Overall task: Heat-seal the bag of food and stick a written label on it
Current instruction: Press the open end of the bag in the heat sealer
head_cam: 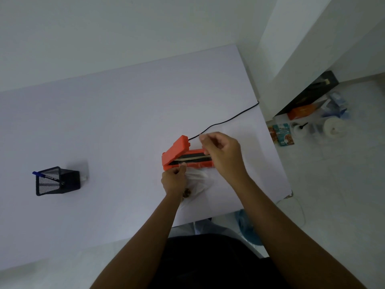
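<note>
An orange heat sealer (177, 152) sits on the white table (116, 126) with its lid raised and its black sealing strip showing. A clear plastic bag (198, 180) with brown food at its bottom lies just in front of it, its mouth laid across the strip. My left hand (174, 180) pinches the bag's left edge at the sealer's near side. My right hand (223, 155) hovers over the sealer's right end, pinching the bag's upper edge between its fingertips.
A black power cord (227, 120) runs from the sealer to the table's right edge. A black mesh pen holder (56, 181) with a blue pen stands far left. Boxes, packets and a paper roll (333, 127) lie on the floor at right.
</note>
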Tool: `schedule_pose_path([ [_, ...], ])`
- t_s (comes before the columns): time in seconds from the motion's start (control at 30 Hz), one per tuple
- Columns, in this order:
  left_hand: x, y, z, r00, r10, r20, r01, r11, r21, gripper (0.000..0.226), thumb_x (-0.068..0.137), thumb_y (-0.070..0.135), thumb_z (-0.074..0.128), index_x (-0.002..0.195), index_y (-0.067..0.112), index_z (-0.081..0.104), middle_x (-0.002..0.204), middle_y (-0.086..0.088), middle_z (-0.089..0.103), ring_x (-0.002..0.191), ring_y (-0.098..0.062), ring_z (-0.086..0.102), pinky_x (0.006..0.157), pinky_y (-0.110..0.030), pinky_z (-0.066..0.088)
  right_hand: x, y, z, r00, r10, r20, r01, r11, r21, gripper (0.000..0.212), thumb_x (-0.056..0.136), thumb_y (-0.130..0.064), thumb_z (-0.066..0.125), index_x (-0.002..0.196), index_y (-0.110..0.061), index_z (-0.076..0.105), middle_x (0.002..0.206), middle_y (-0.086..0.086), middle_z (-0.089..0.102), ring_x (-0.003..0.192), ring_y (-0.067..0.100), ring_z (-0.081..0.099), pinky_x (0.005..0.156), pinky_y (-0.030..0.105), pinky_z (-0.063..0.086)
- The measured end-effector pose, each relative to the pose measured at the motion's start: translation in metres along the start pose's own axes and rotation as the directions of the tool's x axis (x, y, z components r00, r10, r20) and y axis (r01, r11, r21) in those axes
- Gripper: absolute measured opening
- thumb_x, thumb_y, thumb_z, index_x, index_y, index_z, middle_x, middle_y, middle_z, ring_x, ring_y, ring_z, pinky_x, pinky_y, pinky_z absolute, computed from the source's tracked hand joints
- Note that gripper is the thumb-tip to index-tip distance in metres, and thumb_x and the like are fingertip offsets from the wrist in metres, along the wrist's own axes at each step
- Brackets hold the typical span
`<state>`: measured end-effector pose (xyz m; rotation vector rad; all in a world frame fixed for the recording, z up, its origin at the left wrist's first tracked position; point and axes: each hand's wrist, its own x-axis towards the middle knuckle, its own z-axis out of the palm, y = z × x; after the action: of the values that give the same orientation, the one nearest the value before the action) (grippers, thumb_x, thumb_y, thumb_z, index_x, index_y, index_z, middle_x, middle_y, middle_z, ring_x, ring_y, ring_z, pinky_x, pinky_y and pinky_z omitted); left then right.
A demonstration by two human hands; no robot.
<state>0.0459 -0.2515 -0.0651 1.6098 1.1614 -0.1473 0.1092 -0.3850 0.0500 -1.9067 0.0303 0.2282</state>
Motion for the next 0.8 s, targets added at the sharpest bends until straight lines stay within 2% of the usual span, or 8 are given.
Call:
schedule_pose_path([
  [0.13,0.000,-0.001,0.002,1.000,0.002,-0.012,-0.002,1.000,0.010,0.024,0.094,0.027,0.064,0.075,0.012,0.067,0.068,0.002,0.065,0.055,-0.011,0.055,0.059,-0.017,0.044,0.001,-0.024,0.010,0.992,-0.109,0.063,0.110,0.994,-0.019,0.029,0.087,-0.044,0.072,0.102,-0.019,0.073,0.088,-0.006,0.073,0.082,0.011,0.069,0.070,0.015,0.057],
  [0.3,0.002,-0.002,0.003,1.000,-0.014,-0.025,0.015,1.000,0.019,0.021,0.095,0.024,0.063,0.079,0.011,0.068,0.070,0.000,0.066,0.055,-0.010,0.054,0.059,-0.017,0.044,0.001,-0.024,0.018,0.989,-0.129,0.078,0.134,0.989,-0.056,0.034,0.083,-0.043,0.077,0.104,-0.017,0.073,0.087,-0.005,0.073,0.076,0.006,0.066,0.066,0.011,0.053],
  [0.5,0.000,-0.002,0.002,1.000,0.009,-0.017,-0.009,1.000,0.017,0.027,0.093,0.028,0.065,0.069,0.016,0.064,0.069,-0.001,0.066,0.059,-0.014,0.057,0.057,-0.019,0.043,0.009,-0.002,0.001,0.997,-0.058,0.041,0.059,0.998,-0.012,0.022,0.086,-0.033,0.076,0.099,-0.017,0.073,0.085,-0.002,0.073,0.079,0.009,0.069,0.063,0.014,0.054],
  [0.63,0.002,-0.004,0.002,1.000,0.004,-0.012,-0.003,1.000,0.024,0.034,0.092,0.032,0.066,0.067,0.010,0.064,0.064,-0.005,0.063,0.056,-0.018,0.053,0.057,-0.024,0.046,0.012,0.025,-0.015,0.999,0.030,0.016,-0.030,1.000,-0.004,0.017,0.088,-0.034,0.074,0.095,-0.019,0.073,0.088,-0.001,0.074,0.085,0.012,0.071,0.067,0.023,0.060],
  [0.73,0.002,-0.004,0.002,1.000,0.005,-0.023,-0.005,1.000,0.026,0.040,0.091,0.034,0.067,0.063,0.007,0.060,0.058,-0.005,0.056,0.052,-0.017,0.046,0.051,-0.024,0.039,0.015,0.046,-0.025,0.996,0.085,-0.018,-0.086,0.996,-0.037,0.018,0.088,-0.034,0.074,0.097,-0.019,0.073,0.091,-0.002,0.073,0.088,0.012,0.070,0.067,0.016,0.057],
  [0.8,0.003,-0.005,0.001,1.000,0.010,-0.021,-0.009,0.999,0.031,0.043,0.091,0.036,0.066,0.066,0.001,0.062,0.057,-0.005,0.054,0.051,-0.016,0.043,0.050,-0.024,0.038,0.017,0.059,-0.029,0.991,0.125,-0.035,-0.127,0.991,-0.050,0.019,0.088,-0.035,0.075,0.097,-0.019,0.073,0.091,-0.002,0.073,0.087,0.012,0.070,0.070,0.019,0.057],
])
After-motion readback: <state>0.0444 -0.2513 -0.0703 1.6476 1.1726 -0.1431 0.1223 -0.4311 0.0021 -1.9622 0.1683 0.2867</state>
